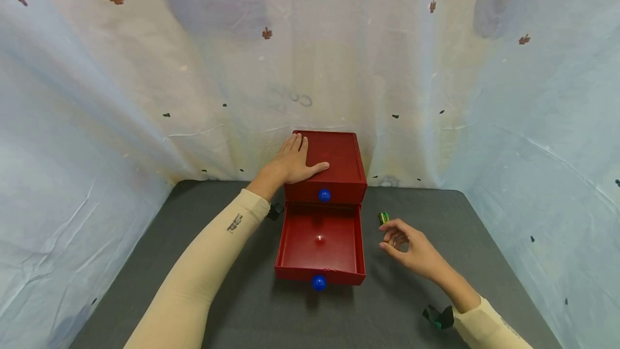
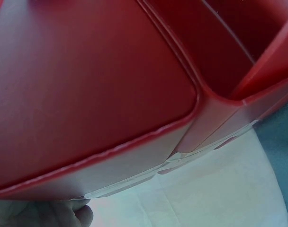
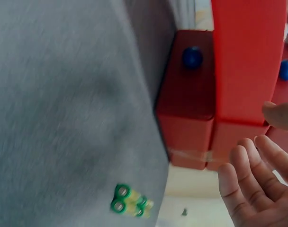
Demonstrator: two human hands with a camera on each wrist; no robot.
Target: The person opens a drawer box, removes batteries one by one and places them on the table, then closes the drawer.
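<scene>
A red drawer cabinet (image 1: pixel 339 158) with blue knobs (image 1: pixel 324 195) stands at the back of the table. One drawer (image 1: pixel 317 252) is pulled out below the shut top one, and its visible floor is bare. Another shut drawer (image 3: pixel 186 90) shows beneath it in the right wrist view. My left hand (image 1: pixel 293 165) rests on the cabinet top, fingers and thumb spread. To the right of the drawer, my right hand (image 1: pixel 411 246) hovers above the table with loosely bent fingers. Thumb and fingers are apart, nothing between them. Several green and gold batteries (image 3: pixel 130 201) lie together on the table, just beyond that hand.
The dark grey table (image 1: pixel 232 311) ends at a back edge close to the cabinet. Pale plastic sheeting (image 1: pixel 310 69) with brown leaf prints hangs behind and at both sides. A dark wrist device (image 1: pixel 438 316) sticks out beside the right cuff.
</scene>
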